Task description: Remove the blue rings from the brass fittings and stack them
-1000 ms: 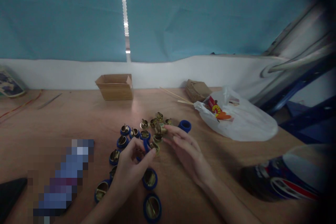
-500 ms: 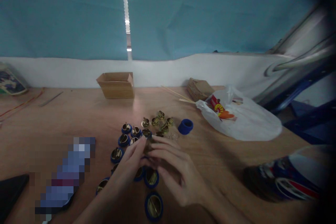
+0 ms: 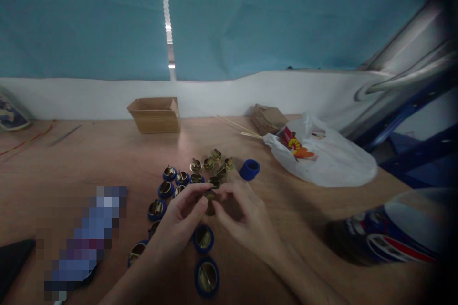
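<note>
My left hand (image 3: 182, 217) and my right hand (image 3: 246, 214) meet at the middle of the table. Between their thumbs and fingertips they pinch a small round brass-coloured metal piece (image 3: 210, 205), partly covered by the fingers. Around my left hand lie several similar metal pieces set in blue rings, such as the blue-ringed piece (image 3: 156, 209) beyond the wrist and the nearer blue-ringed piece (image 3: 206, 277). Past the fingertips, several brass-coloured pieces without blue rings (image 3: 208, 164) stand in a cluster. To their right is a stack of loose blue rings (image 3: 249, 169).
A small open cardboard box (image 3: 157, 116) stands by the wall. At right lie a white plastic bag (image 3: 336, 157), a folded brown carton (image 3: 269, 120), thin sticks (image 3: 238, 125) and a Pepsi bottle (image 3: 386, 233). A pixelated blue object (image 3: 88, 238) lies at left.
The fingers of both hands have shifted round the small metal piece, which now shows between both thumbs. My left hand's fingers have curled over its far side. The view has moved slightly.
</note>
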`<action>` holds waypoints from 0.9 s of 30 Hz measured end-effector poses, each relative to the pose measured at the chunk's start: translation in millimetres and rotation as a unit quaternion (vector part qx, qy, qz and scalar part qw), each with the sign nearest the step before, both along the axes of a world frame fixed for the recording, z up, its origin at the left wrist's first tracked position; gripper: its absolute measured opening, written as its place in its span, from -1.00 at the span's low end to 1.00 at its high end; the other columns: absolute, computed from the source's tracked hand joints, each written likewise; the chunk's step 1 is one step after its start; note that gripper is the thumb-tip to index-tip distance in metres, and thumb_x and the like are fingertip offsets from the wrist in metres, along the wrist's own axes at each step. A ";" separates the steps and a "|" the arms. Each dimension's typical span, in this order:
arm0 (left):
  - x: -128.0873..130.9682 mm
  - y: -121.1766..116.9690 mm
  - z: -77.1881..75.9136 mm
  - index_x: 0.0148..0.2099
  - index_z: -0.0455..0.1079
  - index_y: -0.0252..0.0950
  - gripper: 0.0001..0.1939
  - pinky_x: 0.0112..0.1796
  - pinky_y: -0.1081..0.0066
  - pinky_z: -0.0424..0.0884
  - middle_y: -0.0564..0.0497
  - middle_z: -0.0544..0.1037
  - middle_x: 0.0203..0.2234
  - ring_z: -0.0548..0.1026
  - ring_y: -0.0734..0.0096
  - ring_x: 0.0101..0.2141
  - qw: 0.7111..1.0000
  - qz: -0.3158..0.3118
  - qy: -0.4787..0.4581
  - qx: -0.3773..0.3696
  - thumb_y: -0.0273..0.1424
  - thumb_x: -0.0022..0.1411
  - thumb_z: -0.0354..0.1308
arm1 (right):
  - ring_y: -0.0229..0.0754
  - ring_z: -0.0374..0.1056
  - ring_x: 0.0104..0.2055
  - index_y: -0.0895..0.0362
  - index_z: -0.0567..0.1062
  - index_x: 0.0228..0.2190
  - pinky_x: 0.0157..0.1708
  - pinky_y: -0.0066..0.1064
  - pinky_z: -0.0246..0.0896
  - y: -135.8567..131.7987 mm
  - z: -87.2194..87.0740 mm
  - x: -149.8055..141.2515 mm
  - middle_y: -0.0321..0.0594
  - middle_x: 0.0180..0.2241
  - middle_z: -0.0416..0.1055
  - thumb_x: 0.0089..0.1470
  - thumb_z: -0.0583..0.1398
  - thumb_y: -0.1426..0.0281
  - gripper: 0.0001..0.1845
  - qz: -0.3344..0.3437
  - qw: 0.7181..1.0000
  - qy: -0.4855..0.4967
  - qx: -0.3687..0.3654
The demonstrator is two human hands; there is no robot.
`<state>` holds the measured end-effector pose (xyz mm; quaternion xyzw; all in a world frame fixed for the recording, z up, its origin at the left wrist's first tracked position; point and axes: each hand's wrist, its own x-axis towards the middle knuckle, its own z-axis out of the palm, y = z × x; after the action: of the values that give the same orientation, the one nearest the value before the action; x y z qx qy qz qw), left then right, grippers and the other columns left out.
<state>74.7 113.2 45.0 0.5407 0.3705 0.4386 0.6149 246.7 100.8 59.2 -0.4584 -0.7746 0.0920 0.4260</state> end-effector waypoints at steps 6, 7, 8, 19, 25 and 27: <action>3.2 -6.1 -1.8 0.05 0.38 -0.21 -0.71 -0.22 0.36 0.50 -0.03 0.58 -0.19 0.57 0.30 -0.22 0.980 0.019 0.150 0.129 -0.44 0.28 0.11 | -0.16 0.33 -0.38 0.10 0.33 -0.34 -0.36 -0.36 0.20 1.6 -6.0 -0.1 -0.28 -0.45 0.37 0.11 0.17 0.52 -0.90 -0.037 0.998 -0.042 -0.007; 3.3 -6.1 -2.3 0.05 0.37 -0.22 -0.70 -0.22 0.37 0.50 -0.03 0.58 -0.19 0.57 0.31 -0.23 0.976 0.018 0.162 0.142 -0.45 0.27 0.12 | -0.17 0.33 -0.39 0.10 0.33 -0.33 -0.37 -0.37 0.19 1.5 -6.4 0.2 -0.27 -0.45 0.37 0.11 0.17 0.52 -0.90 -0.035 0.998 -0.050 -0.002; 3.4 -6.0 -2.7 0.05 0.37 -0.22 -0.70 -0.22 0.37 0.50 -0.03 0.58 -0.18 0.57 0.32 -0.24 0.974 0.017 0.167 0.151 -0.45 0.27 0.12 | -0.18 0.33 -0.40 0.11 0.33 -0.31 -0.39 -0.38 0.18 1.3 -6.7 0.5 -0.27 -0.45 0.38 0.12 0.16 0.52 -0.90 -0.031 0.998 -0.059 0.004; 3.1 -5.9 -4.7 0.00 0.42 -0.22 -0.76 -0.33 0.41 0.51 0.00 0.60 -0.30 0.57 0.33 -0.32 0.980 0.062 0.144 0.125 -0.42 0.27 0.14 | -0.32 0.24 -0.57 0.10 0.38 -0.28 -0.52 -0.49 0.07 -3.2 -7.5 -0.1 -0.41 -0.58 0.29 0.16 0.11 0.54 -0.89 0.021 0.998 -0.027 -0.047; 2.4 -6.1 -0.5 -0.02 0.43 -0.23 -0.76 -0.23 0.41 0.50 -0.02 0.60 -0.22 0.57 0.33 -0.24 0.983 0.033 0.123 0.133 -0.45 0.26 0.14 | -0.37 0.11 -0.61 0.11 0.34 -0.46 -0.63 -0.54 -0.07 -1.3 2.7 -0.2 -0.44 -0.61 0.16 0.25 0.06 0.36 -0.76 0.108 0.954 0.087 -0.267; 2.7 -6.6 0.0 0.00 0.41 -0.22 -0.74 -0.19 0.41 0.49 -0.02 0.59 -0.18 0.56 0.34 -0.20 0.984 0.029 0.113 0.138 -0.47 0.25 0.14 | -0.36 0.12 -0.59 0.11 0.31 -0.52 -0.61 -0.52 -0.06 -0.2 4.2 -0.4 -0.42 -0.60 0.18 0.26 0.04 0.33 -0.70 0.117 0.943 0.113 -0.292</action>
<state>77.3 106.5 45.0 0.6555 0.3886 0.4396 0.4754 246.3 100.6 63.3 -0.4553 -0.7087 0.4143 0.3447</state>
